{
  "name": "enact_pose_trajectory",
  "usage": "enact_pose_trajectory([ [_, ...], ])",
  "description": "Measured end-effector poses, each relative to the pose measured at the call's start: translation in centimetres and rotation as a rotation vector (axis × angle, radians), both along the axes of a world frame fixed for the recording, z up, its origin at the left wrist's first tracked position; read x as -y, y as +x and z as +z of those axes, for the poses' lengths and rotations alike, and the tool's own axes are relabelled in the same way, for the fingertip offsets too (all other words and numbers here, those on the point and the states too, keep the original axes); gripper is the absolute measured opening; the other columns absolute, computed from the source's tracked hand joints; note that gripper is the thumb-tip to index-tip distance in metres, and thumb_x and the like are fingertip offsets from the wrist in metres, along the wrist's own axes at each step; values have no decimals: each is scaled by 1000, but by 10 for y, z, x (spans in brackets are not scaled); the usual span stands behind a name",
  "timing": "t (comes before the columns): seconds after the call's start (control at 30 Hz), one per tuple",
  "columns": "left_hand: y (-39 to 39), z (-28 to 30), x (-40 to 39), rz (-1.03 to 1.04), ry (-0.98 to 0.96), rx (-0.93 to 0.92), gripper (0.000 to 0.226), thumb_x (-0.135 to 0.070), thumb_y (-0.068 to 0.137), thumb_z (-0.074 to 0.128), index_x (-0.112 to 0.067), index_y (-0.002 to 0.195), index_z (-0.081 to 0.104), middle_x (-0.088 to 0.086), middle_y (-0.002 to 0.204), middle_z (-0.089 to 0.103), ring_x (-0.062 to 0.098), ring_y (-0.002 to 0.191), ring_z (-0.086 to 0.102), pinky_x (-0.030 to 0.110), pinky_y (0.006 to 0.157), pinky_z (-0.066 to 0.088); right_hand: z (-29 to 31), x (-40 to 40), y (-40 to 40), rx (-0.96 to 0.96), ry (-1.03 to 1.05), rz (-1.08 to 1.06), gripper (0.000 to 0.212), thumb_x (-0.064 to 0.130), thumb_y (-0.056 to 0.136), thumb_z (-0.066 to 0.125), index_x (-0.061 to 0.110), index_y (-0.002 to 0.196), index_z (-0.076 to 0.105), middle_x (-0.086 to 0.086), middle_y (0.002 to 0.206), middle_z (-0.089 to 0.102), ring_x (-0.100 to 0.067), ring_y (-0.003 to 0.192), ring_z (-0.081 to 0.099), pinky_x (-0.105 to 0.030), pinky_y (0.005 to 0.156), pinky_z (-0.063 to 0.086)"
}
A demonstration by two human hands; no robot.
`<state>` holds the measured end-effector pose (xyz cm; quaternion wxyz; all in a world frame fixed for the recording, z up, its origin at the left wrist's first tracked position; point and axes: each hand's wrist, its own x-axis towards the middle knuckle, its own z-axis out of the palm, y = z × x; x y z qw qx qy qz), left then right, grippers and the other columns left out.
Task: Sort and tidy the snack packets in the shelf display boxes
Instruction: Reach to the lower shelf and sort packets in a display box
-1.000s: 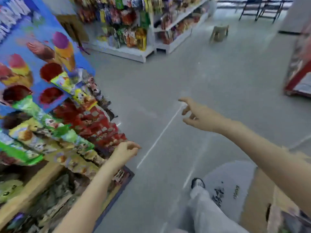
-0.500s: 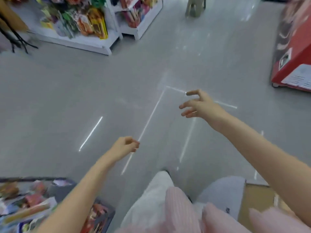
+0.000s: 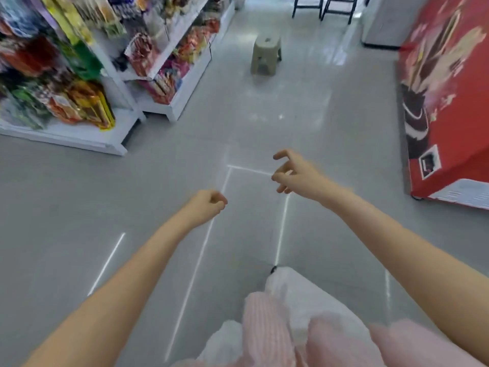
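Nothing is held: left grip (image 3: 209, 205) curled closed, right grip (image 3: 293, 173) loosely spread; snack shelves (image 3: 79, 75) at ten o'clock.

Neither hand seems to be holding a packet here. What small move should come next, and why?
Probably a step toward the shelves at the left. The left hand is curled and holds nothing, the right hand hangs loosely open, and both are over bare floor, well away from any snack packets. Nothing to sort is within reach.
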<state>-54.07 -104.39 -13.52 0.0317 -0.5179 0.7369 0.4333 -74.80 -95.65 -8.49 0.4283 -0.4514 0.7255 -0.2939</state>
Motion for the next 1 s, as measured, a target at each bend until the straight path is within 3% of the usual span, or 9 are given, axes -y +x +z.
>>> enact_pose_trajectory([
  [0.1, -52, -14, 101, -58, -59, 50, 18, -10, 87, 53, -14, 99, 66, 9, 104, 66, 25, 100, 61, 36, 94, 47, -18, 92, -55, -7, 6, 4, 40, 15, 90, 51, 16, 128, 38, -4, 101, 61, -23, 83, 67, -38, 82, 53],
  [0.2, -100, -24, 203, -39, -79, 106, 19, -11, 88, 53, -13, 100, 67, 11, 107, 67, 28, 102, 61, 34, 92, 47, -32, 191, -117, -18, 35, -8, 40, 15, 91, 51, 16, 129, 37, -5, 103, 61, -23, 85, 66, -36, 83, 52],
  [0.37, -164, -3, 366, 36, -74, 108, 18, -12, 88, 50, -18, 97, 65, 9, 107, 66, 26, 101, 61, 35, 92, 47, -4, 369, -206, -19, -8, -50, 37, 13, 89, 52, 15, 124, 41, -6, 97, 63, -26, 85, 67, -45, 89, 51],
  [0.53, -222, -3, 536, 71, -92, 88, 19, -11, 90, 50, -13, 101, 65, 9, 111, 66, 25, 104, 60, 34, 92, 47, 8, 552, -264, -55, -27, 66, 38, 15, 92, 51, 13, 128, 38, -9, 107, 60, -25, 88, 66, -39, 84, 54],
  [0.7, -286, -12, 726, 65, -117, 77, 22, -13, 91, 49, -12, 106, 65, 8, 111, 66, 24, 104, 60, 31, 89, 45, -1, 740, -326, -72, -27, 12, 38, 12, 93, 49, 10, 129, 37, -12, 110, 59, -24, 83, 62, -38, 84, 52],
  [0.8, -325, 0, 830, 8, -120, 109, 19, -16, 91, 49, -18, 101, 65, 7, 111, 66, 24, 102, 60, 32, 88, 47, 9, 838, -365, -77, -38, -26, 37, 10, 92, 50, 8, 128, 39, -12, 107, 58, -27, 83, 63, -36, 78, 53],
  [1.0, -422, 20, 1021, -58, -142, 80, 24, -15, 92, 49, -12, 110, 63, 6, 116, 63, 22, 106, 58, 30, 87, 46, 10, 1023, -452, -12, -38, -94, 34, 7, 90, 51, 8, 124, 43, -8, 96, 56, -15, 63, 57, -16, 56, 50],
])
